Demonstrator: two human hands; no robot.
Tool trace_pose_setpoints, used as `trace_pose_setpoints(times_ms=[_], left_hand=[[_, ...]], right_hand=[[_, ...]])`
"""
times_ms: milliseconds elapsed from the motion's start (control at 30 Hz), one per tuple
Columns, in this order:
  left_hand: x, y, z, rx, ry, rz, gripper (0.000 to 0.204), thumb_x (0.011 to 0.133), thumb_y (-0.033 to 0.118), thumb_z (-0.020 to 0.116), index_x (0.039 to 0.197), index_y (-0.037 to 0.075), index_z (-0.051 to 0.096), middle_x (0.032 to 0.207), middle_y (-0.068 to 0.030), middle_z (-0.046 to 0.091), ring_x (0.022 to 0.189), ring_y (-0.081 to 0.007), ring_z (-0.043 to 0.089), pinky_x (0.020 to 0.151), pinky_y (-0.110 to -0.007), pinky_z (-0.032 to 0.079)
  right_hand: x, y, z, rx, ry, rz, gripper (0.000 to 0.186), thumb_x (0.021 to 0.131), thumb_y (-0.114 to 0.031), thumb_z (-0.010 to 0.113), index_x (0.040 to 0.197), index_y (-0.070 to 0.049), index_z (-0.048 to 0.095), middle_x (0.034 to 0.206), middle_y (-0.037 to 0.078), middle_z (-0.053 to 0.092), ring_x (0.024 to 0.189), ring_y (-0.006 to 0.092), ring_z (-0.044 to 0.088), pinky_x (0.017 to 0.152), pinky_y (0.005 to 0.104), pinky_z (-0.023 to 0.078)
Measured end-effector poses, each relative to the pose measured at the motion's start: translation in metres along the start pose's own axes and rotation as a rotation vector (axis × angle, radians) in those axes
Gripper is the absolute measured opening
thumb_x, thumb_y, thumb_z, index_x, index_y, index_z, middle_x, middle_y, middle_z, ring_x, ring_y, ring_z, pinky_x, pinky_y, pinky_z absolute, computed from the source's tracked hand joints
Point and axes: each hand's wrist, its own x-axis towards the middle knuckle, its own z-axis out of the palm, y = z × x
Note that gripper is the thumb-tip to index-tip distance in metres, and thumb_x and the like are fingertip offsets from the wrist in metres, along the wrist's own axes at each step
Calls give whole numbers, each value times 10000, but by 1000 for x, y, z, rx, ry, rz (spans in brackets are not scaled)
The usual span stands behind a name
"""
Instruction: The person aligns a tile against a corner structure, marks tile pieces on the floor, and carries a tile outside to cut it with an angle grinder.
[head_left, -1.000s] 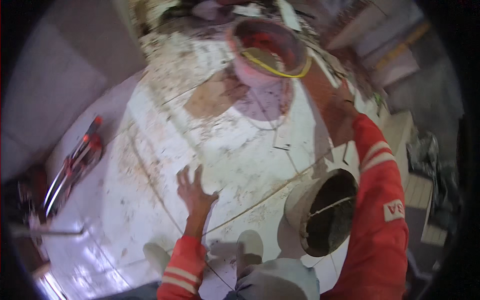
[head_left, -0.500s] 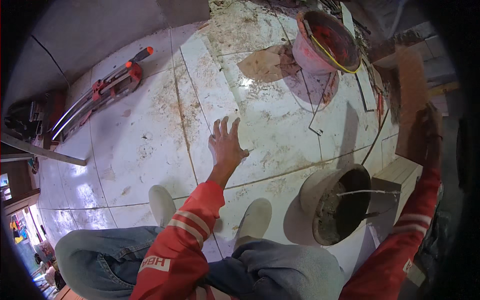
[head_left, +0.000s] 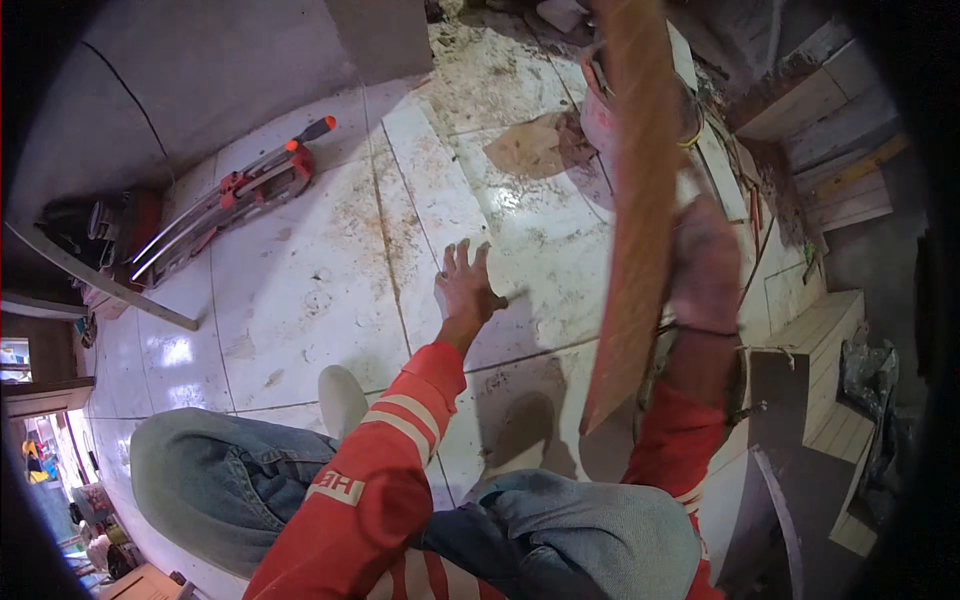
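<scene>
A: Glossy white floor tiles [head_left: 300, 290], smeared with mortar, cover the middle of the view; grey wall beyond the far-left edge of the floor.

B: Left hand?

A: Left hand [head_left: 468, 285] flat on the tiles near the floor's centre, fingers spread apart, palm down, holding nothing. Orange sleeve with white stripes runs back to the body.

B: Right hand?

A: Right hand [head_left: 703, 262] raised above the floor on the right side, clamped on the edge of a long wood-coloured tile [head_left: 637, 200]. Image is blurred there, so individual fingers cannot be told.

B: Position of that tile?

A: Held nearly on end, off the floor, tilted slightly; its upper end runs out of the top of the view, its lower end hangs above the tiles near the right knee. It casts a shadow on the floor just left of it.

B: Surroundings?

A: Manual tile cutter [head_left: 232, 200] with red fittings lies toward the far-left edge of the floor, well apart from both hands. Pinkish bucket [head_left: 604, 110] stands toward the far edge, partly hidden behind the held tile. Stacked pale tiles [head_left: 815, 335] sit along the right edge. Person crouches in blue jeans; one pale shoe [head_left: 341, 398] shows on the floor below the left hand.
</scene>
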Motion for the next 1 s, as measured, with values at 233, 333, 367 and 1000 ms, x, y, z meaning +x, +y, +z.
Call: trace_pose_setpoints(times_ms=[233,333,367,1000], left_hand=[[4,14,9,-7,15,62,1153,593,403,1000,1584,228,435,1662,-116,318,1556,-386,242,1135,-647,379],[4,-13,10,10,40,47,1150,583,407,999,1577,241,445,1649,-105,345,1552,-370,255,1112,-635,421],[2,-33,5,35,66,-7,1150,581,406,1000,1575,246,445,1647,-102,351,1551,-366,257,1103,-631,435],[6,-3,16,-1,136,161,1074,565,309,987,1516,172,508,1548,-160,397,1470,-381,336,1075,-604,471]], right_hand=[[-38,81,23,316,-27,738,461,1028,-486,642,1371,-177,636,890,31,677,633,139,642,541,270,536],[-53,170,6,400,-247,822,595,1015,-676,549,1333,-172,561,821,6,541,615,132,512,553,302,482],[-62,194,25,489,-140,958,663,970,-754,557,1077,-102,615,726,-4,539,547,128,540,459,324,464],[-81,202,-33,912,-289,714,928,970,-695,504,1559,18,429,1489,208,582,1174,349,673,1010,503,540]])
